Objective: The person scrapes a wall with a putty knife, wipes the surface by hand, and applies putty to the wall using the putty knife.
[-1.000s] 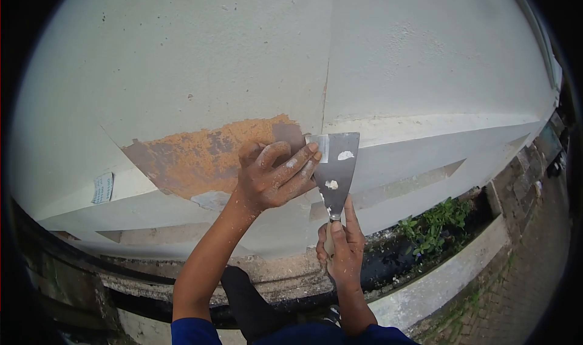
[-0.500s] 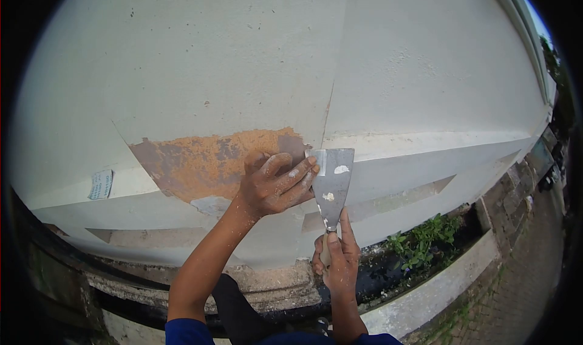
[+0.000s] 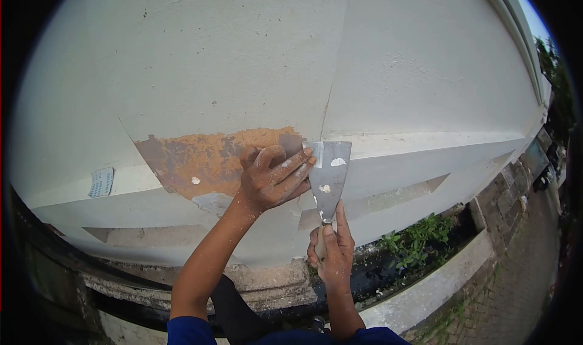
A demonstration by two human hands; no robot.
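Note:
My right hand [image 3: 336, 257] is wrapped round the handle of a wide paint scraper [image 3: 330, 178], its index finger stretched along the neck of the blade. The grey blade carries white flecks and stands upright against the wall, edge up. At the blade's upper left, two dusty fingertips of my left hand [image 3: 273, 178] press on its face. The other fingers are curled, and the left thumb seems to go behind the blade, where it is hidden. Left of the blade is a stripped orange and grey-purple patch [image 3: 197, 160] in the pale paint.
The painted wall [image 3: 243, 65] has a ledge [image 3: 413, 141] running right. A printed paper [image 3: 101, 182] sticks to the wall at left. Below lie a dark drain [image 3: 364, 284] with green plants [image 3: 419, 242] and a concrete curb [image 3: 431, 290]. Paving [image 3: 516, 296] stretches away at right.
The scraper and both hands have shifted slightly up and left in view. A white flake now shows against the stripped patch.

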